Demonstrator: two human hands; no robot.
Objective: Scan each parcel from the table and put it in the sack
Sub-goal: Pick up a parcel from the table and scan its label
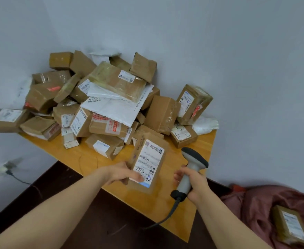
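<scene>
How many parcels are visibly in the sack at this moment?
1. A brown box with a white label lies on the red sack at lower right; others may be hidden in its folds.

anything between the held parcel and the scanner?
No. In the head view the gap between the parcel in the left hand and the scanner shows only bare tabletop.

Pale grey walls [183, 33] meet at a corner. Dark brown floor [111, 212]. Blurred wall socket [1, 169], low on the left wall, black plug [8, 171] and cable [20, 180] attached.
</scene>
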